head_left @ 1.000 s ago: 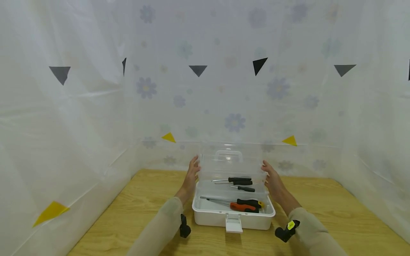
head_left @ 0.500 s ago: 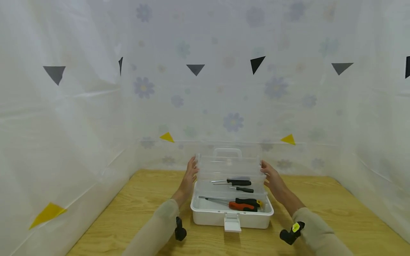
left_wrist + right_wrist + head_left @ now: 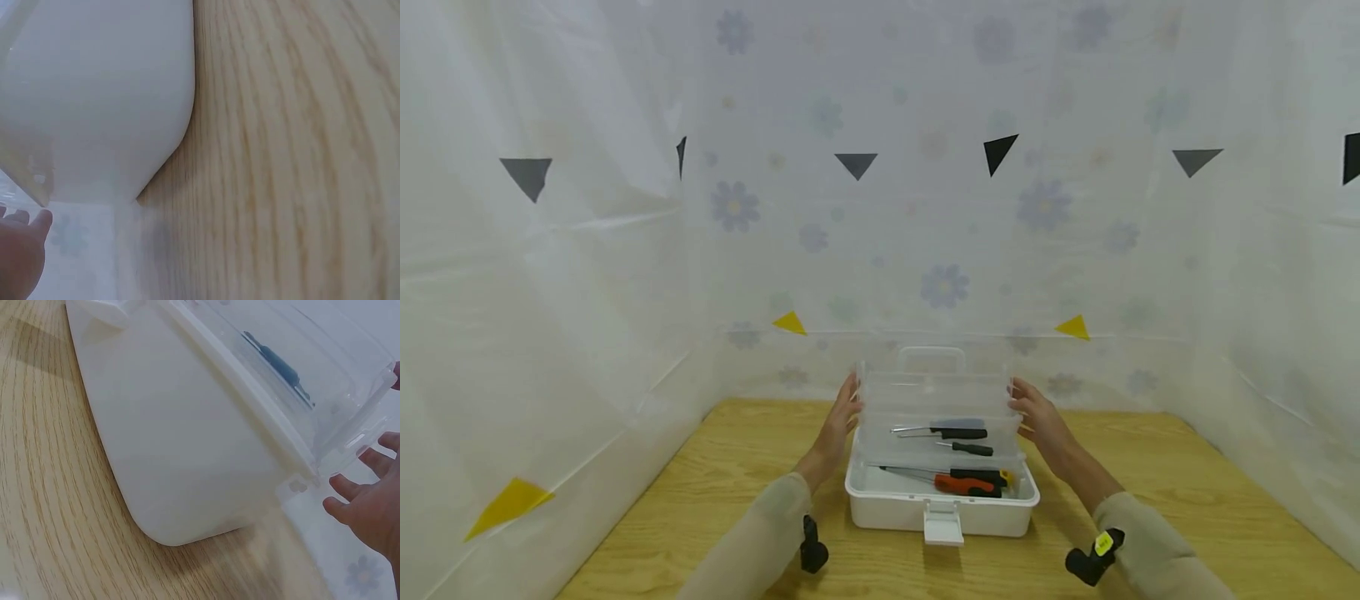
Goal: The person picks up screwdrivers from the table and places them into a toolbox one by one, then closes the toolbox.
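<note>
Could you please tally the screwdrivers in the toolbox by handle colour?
Black-handled screwdrivers: 3
Orange-handled screwdrivers: 1
Total: 4, as far as the head view shows through the clear lid.

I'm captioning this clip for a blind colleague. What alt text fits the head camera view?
Two hands, the left hand and the right hand, touch the sides of a clear lid tilted over an open white toolbox on a wooden table. Screwdrivers lie inside; white flowered sheeting hangs behind.
</note>
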